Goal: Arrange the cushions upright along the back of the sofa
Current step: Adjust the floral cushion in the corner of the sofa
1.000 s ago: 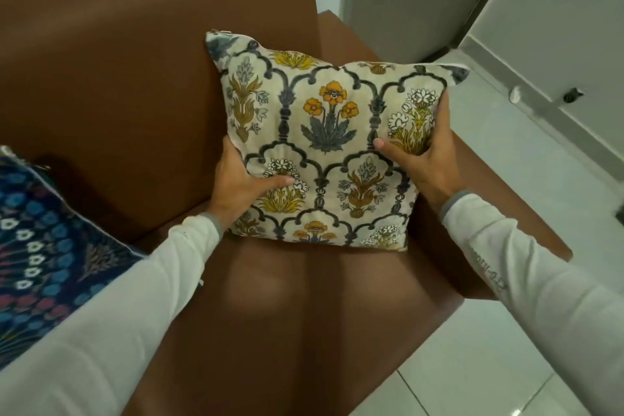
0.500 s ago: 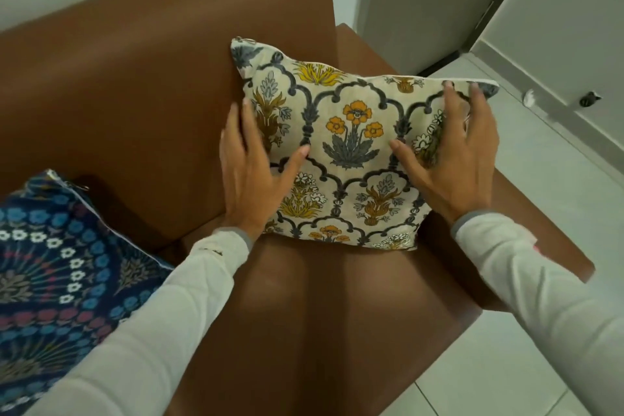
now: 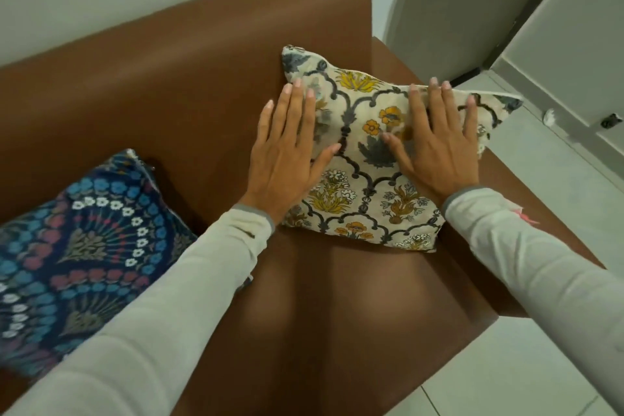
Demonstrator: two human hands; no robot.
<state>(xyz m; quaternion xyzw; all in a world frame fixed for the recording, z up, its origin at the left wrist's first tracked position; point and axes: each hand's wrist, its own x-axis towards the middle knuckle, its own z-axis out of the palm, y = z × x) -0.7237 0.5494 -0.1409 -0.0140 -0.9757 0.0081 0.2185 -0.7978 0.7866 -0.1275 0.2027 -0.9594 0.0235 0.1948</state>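
Both hands' fingers spread flat on cream cushion (image 3: 364, 186); sofa seat (image 3: 337, 314) in front bare.

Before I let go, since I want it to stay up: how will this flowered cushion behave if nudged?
Probably soft: the flowered cushion dents under both flat hands, left hand and right hand. It leans on the sofa back, so it may slump or slide on the smooth seat. It looks light.

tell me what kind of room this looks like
Probably a living room or sitting area in a home. A brown leather-look sofa stands against a plain wall, with a cream floral cushion and a blue patterned cushion on it, and pale floor tiles beside it.
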